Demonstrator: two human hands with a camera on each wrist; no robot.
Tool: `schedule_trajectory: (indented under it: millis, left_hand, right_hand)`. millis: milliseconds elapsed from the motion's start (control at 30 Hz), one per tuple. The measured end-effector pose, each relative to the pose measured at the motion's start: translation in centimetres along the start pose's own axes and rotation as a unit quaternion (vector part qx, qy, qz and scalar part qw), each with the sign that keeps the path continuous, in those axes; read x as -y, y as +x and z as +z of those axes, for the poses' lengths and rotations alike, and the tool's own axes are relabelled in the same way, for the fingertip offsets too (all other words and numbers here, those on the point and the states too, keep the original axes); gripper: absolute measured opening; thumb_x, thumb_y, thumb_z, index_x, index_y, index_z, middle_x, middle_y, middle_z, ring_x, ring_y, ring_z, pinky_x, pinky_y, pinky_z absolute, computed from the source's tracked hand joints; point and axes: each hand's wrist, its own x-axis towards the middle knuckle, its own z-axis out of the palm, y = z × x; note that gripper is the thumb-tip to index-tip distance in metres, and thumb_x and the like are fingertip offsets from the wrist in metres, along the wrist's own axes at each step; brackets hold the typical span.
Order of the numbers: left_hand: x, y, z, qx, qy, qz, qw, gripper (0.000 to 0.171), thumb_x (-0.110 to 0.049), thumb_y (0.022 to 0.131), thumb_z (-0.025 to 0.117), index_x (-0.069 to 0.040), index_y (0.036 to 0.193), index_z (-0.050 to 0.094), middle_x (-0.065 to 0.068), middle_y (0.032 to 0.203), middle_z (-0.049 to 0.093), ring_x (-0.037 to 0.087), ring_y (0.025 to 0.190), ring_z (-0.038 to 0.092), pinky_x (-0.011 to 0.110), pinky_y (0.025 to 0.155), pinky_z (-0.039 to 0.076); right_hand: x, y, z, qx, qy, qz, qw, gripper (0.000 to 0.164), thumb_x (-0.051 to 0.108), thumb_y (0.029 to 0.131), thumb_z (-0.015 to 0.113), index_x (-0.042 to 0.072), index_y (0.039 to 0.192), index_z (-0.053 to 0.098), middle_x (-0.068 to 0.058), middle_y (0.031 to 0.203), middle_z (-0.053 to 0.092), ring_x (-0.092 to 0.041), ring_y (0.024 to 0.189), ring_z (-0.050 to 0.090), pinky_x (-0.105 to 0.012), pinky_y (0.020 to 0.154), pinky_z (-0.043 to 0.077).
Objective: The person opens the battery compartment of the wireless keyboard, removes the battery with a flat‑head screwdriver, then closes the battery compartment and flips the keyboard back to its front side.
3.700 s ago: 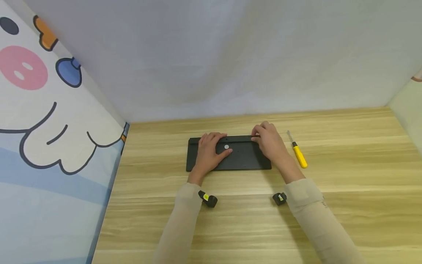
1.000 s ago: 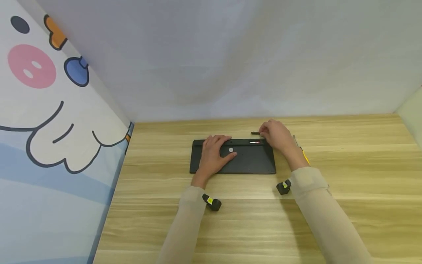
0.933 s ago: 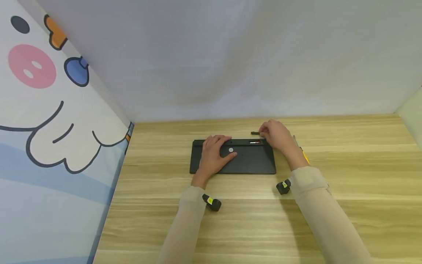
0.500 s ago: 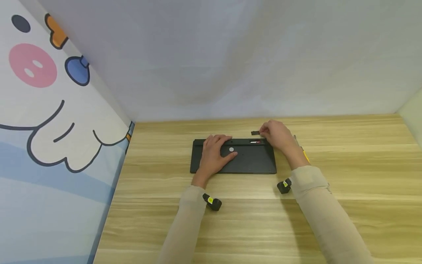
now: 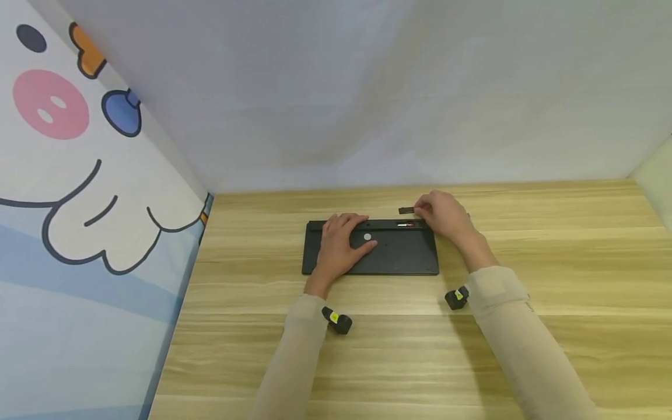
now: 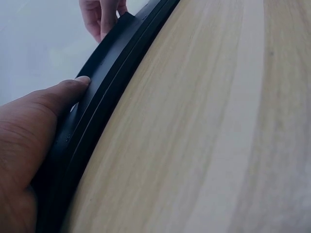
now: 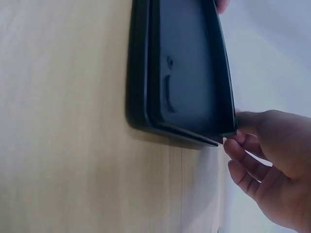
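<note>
A black keyboard (image 5: 396, 252) lies face-down, a round white sticker (image 5: 367, 237) on its underside. My left hand (image 5: 336, 248) rests across its left half, fingers at the far edge and thumb extended over the underside; the left wrist view shows that thumb (image 6: 73, 94) against the black surface. Near the far right corner a small slot is uncovered, with a battery (image 5: 405, 224) showing inside. Just beyond that edge my right hand (image 5: 443, 214) pinches a small black battery cover (image 5: 406, 210) between thumb and fingers. In the right wrist view its fingers overlap the keyboard's corner.
The wooden table (image 5: 252, 326) stretches around the keyboard, with a pale cloth wall (image 5: 367, 116) behind it. A cartoon-printed panel (image 5: 79, 204) stands on the left. The yellow screwdriver seen earlier is hidden behind the right forearm.
Since the oldest frame, the right hand has lifted the battery cover off, exposing the battery, and moved slightly beyond the far edge. Recently the cover has tilted a little. The left hand stays put.
</note>
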Motion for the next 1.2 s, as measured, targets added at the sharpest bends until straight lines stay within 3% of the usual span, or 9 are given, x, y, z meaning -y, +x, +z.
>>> schedule_trajectory:
  millis: [567,1200]
  left_hand:
    - [-0.2,0.0,-0.3,0.001,-0.012,0.003,0.9999,0.059,-0.045,0.092,0.075,-0.02,0.143,0.059,0.004,0.14,0.06,0.025,0.138,0.051,0.049,0.133,0.017]
    - [-0.5,0.0,0.1,-0.007,-0.012,0.008,0.9999,0.059,-0.045,0.091,0.076,-0.022,0.143,0.059,0.003,0.139,0.061,0.024,0.137,0.052,0.049,0.132,0.019]
  right_hand:
    - [1.1,-2.6,-1.3,-0.051,0.036,-0.025,0.998,0.024,0.015,0.102,0.062,-0.005,0.112,0.071,-0.022,0.108,0.07,-0.034,0.097,0.068,-0.049,0.088,0.059]
    - [-0.8,-6.8,-2.6,-0.085,0.032,0.012,0.996,0.031,0.017,0.101,0.063,-0.01,0.114,0.069,-0.029,0.104,0.069,-0.041,0.095,0.07,-0.055,0.086,0.059]
